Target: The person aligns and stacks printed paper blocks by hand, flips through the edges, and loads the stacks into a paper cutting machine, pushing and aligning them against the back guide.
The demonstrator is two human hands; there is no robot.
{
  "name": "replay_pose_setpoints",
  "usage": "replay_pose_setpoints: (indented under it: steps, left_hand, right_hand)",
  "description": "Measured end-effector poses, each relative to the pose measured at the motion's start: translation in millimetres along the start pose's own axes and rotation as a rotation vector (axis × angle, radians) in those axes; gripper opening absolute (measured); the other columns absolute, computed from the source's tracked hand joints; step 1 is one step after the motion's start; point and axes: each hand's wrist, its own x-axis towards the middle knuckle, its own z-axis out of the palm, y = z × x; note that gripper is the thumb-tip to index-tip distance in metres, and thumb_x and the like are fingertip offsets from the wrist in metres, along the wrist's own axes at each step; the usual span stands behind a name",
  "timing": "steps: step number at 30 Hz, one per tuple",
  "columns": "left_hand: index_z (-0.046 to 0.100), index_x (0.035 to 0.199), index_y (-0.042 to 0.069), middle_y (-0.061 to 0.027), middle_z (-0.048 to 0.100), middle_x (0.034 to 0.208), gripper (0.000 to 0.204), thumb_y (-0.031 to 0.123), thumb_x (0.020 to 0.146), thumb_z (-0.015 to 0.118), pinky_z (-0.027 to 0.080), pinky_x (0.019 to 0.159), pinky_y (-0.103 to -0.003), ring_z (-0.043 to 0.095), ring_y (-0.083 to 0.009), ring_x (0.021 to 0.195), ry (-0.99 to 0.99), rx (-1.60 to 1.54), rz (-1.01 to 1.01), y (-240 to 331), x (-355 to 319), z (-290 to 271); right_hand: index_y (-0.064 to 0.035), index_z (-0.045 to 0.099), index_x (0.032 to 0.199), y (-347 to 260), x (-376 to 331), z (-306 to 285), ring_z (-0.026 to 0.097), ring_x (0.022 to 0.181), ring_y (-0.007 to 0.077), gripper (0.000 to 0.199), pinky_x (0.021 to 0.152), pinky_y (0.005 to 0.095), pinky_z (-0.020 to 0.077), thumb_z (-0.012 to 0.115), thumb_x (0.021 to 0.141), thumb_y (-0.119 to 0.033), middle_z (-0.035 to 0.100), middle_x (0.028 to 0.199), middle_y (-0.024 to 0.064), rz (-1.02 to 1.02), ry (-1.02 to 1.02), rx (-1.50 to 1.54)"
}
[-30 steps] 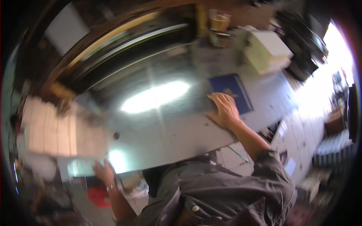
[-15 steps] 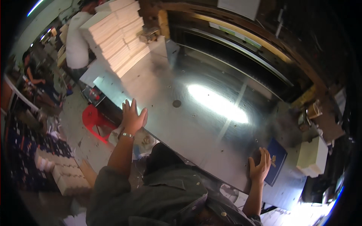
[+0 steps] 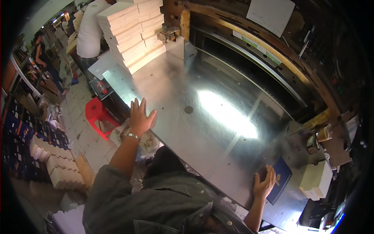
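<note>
Shiny grey metal makes up the broad surface, whose near edge slants from the upper left down toward the lower right, close along the front of the person's dark shirt. At that edge, toward its left end, the left hand is released, fingers spread and thumb out; whether its palm presses the metal cannot be told. Farther right, the right hand is released too, thumb apart from lightly bent fingers, just beside the left side of a blue folder that lies flat on the right part of the surface; whether the fingertips touch it is unclear. A wide stretch of metal opens between the hands and reaches back to a long dark slot along the far edge, giving both room to slide inward. On the right, room narrows: the folder lies between the right hand and a pale paper block. On the left, a tall paper stack bounds the far corner, well apart from the left hand. Counted, there are two hands, one folder with a gold emblem, one pale block, one tall stack whose layers are too many to number, one cup at the far right, one white sheet above the slot, one red stool below the left edge, and one bracelet on the left wrist. Beyond the stack bends one person in a white top.
</note>
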Motion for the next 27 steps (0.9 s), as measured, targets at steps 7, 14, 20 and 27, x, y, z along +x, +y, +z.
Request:
replay_pose_setpoints:
  steps: [7, 14, 20, 27]
  left_hand:
    - [0.047, 0.153, 0.003, -0.0404, 0.035, 0.158, 0.084, 0.052, 0.091, 0.071, 0.027, 0.123, -0.059, 0.028, -0.0583, 0.149, -0.006, 0.038, -0.007, -2, 1, 1]
    - [0.047, 0.153, 0.003, -0.0395, 0.034, 0.159, 0.082, 0.050, 0.091, 0.071, 0.028, 0.123, -0.058, 0.028, -0.0587, 0.149, -0.016, 0.004, -0.021, 2, -2, -5]
    - [0.047, 0.153, 0.004, -0.0396, 0.036, 0.158, 0.082, 0.051, 0.091, 0.071, 0.028, 0.123, -0.058, 0.031, -0.0579, 0.148, 0.010, 0.014, 0.005, -7, -1, 1]
    - [0.050, 0.150, -0.003, -0.0391, 0.048, 0.149, 0.068, 0.043, 0.102, 0.061, 0.029, 0.120, -0.061, 0.042, -0.0546, 0.142, -0.098, 0.197, 0.109, -28, 11, -1]
  right_hand:
    - [-0.0041, 0.065, 0.132, -3, 0, -1, 0.058, 0.129, 0.0384, 0.059, 0.112, 0.0490, 0.0407, 0.082, 0.078, -0.021, 0.063, 0.136, 0.0189, 0.010, 0.024, 0.037]
    - [-0.0031, 0.066, 0.128, 2, -1, -1, 0.059, 0.127, 0.0375, 0.055, 0.111, 0.0483, 0.0415, 0.081, 0.079, -0.021, 0.066, 0.132, 0.0171, -0.040, 0.023, 0.034]
    - [-0.0041, 0.067, 0.127, -6, -6, -6, 0.060, 0.125, 0.0371, 0.053, 0.110, 0.0480, 0.0420, 0.081, 0.079, -0.021, 0.066, 0.131, 0.0165, -0.064, 0.038, 0.029]
    - [-0.0119, 0.064, 0.136, -13, 5, -8, 0.055, 0.133, 0.0335, 0.057, 0.113, 0.0467, 0.0419, 0.079, 0.085, -0.032, 0.060, 0.143, 0.0120, 0.031, -0.058, 0.039]
